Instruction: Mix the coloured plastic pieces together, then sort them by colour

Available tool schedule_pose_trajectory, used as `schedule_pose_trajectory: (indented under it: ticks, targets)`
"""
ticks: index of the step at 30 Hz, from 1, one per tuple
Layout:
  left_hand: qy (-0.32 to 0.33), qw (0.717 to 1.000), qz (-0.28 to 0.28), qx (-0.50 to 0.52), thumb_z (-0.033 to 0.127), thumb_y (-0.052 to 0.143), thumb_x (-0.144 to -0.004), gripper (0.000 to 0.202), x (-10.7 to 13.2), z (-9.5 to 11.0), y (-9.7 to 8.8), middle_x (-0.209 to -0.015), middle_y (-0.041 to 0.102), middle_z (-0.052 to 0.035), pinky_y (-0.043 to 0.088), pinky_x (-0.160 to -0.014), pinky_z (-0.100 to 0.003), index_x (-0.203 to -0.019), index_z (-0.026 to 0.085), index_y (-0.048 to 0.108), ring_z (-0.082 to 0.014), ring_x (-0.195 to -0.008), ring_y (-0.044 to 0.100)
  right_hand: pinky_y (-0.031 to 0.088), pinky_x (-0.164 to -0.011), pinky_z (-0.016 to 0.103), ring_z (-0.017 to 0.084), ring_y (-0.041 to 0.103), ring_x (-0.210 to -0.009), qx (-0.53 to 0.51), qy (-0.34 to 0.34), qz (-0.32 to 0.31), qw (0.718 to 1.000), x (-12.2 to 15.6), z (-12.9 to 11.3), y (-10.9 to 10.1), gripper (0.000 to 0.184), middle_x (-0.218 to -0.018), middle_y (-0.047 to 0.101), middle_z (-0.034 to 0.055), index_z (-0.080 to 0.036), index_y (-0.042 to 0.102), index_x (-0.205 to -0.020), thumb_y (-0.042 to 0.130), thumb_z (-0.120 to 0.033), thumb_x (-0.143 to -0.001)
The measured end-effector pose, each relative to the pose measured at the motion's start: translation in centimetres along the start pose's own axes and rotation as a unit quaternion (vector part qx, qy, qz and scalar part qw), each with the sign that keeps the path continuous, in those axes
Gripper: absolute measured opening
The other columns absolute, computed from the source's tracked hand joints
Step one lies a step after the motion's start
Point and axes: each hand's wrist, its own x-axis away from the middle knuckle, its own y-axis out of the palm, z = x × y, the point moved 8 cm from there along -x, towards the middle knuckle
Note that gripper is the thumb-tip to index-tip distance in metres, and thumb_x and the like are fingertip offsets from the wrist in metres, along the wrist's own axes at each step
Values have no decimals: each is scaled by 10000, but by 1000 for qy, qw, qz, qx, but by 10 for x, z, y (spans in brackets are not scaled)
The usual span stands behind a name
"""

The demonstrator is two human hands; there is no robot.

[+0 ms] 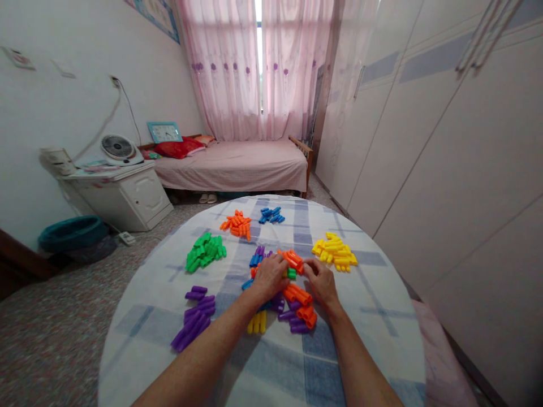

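A mixed pile of small ribbed plastic tube pieces lies mid-table, with orange pieces [298, 294], purple pieces [292, 316], blue pieces [256, 260] and yellow pieces [257, 323]. My left hand [271, 275] reaches over this pile with its fingers curled down. A green piece [291, 273] shows beside its fingertips, but what the fingers grip is hidden. At the pile's right side, my right hand [322, 282] has thumb and fingers pinched together at the end of an orange tube piece [297, 263].
Sorted heaps surround the pile: green [206, 251], orange [237, 224], blue [271, 215], yellow [335, 252] and purple [195, 322]. They rest on a round table with a checked cloth [144, 345]. Wardrobes [458, 186] line the right; a bed [233, 164] stands beyond.
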Motion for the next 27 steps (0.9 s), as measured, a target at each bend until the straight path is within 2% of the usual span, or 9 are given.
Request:
schedule_pose_trajectory:
  ticks: [3, 9, 14, 17, 22, 27]
  targets:
    - [-12, 1000, -17, -6, 239, 609, -748, 247, -2, -2, 3, -1068, 605, -84, 452, -816, -347, -991, 192, 614, -250, -1022, 535, 458, -722, 295, 174, 596, -748, 47, -27, -26, 998, 2, -5, 5, 237, -833, 667, 39, -204, 651, -829, 484, -370, -799]
    - [-23, 999, -27, 7, 136, 513, -788, 254, -8, -6, 8, -1044, 619, -86, 436, -851, -339, -1014, 194, 613, -230, -1021, 541, 458, -698, 292, 163, 579, -723, 69, -55, -31, 996, 2, -6, 7, 225, -824, 639, 35, -205, 673, -865, 514, -346, -791]
    - [-37, 999, 0, 40, 157, 490, -807, 241, -4, -15, 11, -1009, 642, -70, 430, -852, -309, -997, 199, 634, -203, -975, 567, 481, -717, 295, 153, 580, -753, 16, -57, -39, 997, 2, -10, 6, 334, -907, 633, 36, -211, 655, -1053, 563, -375, -777]
    - [-27, 998, -4, 58, 207, 496, -818, 212, -4, -13, 13, -959, 664, -68, 433, -828, -299, -958, 197, 654, -200, -930, 590, 491, -722, 287, 153, 590, -808, -44, -60, -70, 995, 4, -12, 13, 346, -994, 632, 38, -223, 650, -1069, 585, -364, -760]
    - [-32, 993, -4, 110, 282, 502, -831, 237, -4, -12, 10, -943, 688, -50, 442, -781, -274, -994, 201, 654, -183, -886, 614, 485, -699, 283, 152, 588, -744, -105, -16, -77, 991, 2, -5, 15, 241, -842, 662, 25, -191, 675, -893, 595, -360, -741]
    - [-78, 984, 0, 157, 299, 543, -806, 259, -2, -28, 5, -977, 687, -40, 443, -822, -276, -1019, 209, 660, -176, -920, 609, 493, -614, 278, 157, 595, -698, -176, 63, 3, 982, -4, 11, -2, 349, -798, 675, 18, -185, 667, -917, 566, -473, -747]
